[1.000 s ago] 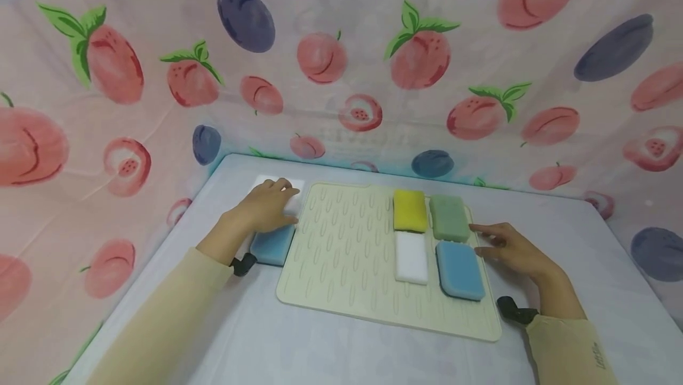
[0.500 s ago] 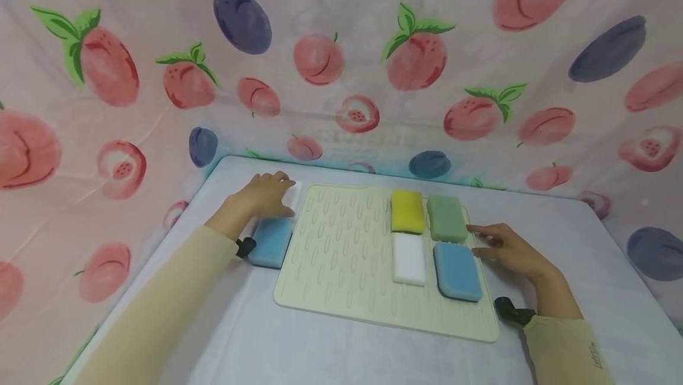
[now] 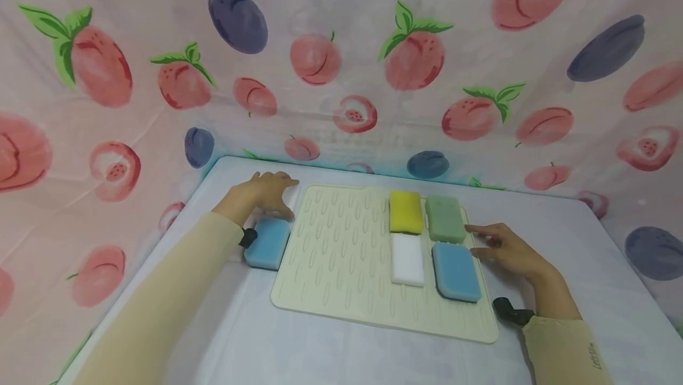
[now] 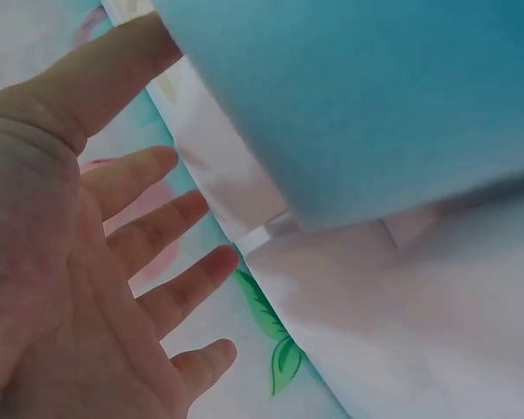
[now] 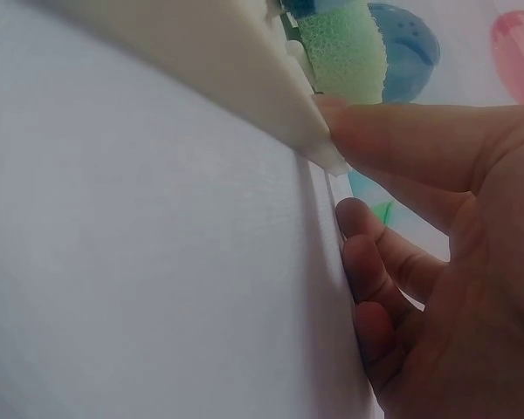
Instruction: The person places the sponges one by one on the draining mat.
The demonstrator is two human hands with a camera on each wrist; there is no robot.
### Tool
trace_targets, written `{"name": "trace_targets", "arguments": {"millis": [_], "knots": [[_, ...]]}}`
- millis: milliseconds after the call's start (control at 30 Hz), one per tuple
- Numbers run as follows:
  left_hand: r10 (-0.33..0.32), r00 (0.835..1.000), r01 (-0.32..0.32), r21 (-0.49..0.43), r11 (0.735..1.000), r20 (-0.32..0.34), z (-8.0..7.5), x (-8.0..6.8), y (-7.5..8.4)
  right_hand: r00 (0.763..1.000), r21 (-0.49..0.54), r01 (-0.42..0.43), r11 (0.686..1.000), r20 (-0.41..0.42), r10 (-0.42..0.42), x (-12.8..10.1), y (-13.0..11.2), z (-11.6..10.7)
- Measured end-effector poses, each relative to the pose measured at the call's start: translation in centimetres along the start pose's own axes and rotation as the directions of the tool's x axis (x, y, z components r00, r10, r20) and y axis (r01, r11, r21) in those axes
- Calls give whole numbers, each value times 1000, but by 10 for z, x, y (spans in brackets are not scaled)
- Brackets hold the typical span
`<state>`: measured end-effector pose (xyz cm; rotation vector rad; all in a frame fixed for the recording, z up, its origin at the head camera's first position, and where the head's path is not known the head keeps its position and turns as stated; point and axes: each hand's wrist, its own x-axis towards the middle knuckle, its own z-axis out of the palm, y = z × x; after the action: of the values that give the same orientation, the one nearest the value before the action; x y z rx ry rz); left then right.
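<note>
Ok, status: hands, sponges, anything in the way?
Left hand spread beside leftmost blue sponge. Right hand at mat's right edge. Four sponges on mat's right half. No obstacle visible.

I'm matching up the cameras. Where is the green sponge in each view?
Head: green sponge on the cream mat, toward its far right corner.
Left wrist: not in it.
Right wrist: green sponge at the top edge, right of centre.
Shared landmark: fruit-print cloth.
</note>
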<state>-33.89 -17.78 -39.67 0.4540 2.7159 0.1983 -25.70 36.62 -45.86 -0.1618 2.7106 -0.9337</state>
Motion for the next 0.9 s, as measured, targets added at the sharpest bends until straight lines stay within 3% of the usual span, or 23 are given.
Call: {"name": "trace_targets", "arguments": {"millis": [900], "knots": [[-7,1000,7,62,998,14,-6,9,1,1000,-11,-18,1000,-6,18,-2,-3,0]]}}
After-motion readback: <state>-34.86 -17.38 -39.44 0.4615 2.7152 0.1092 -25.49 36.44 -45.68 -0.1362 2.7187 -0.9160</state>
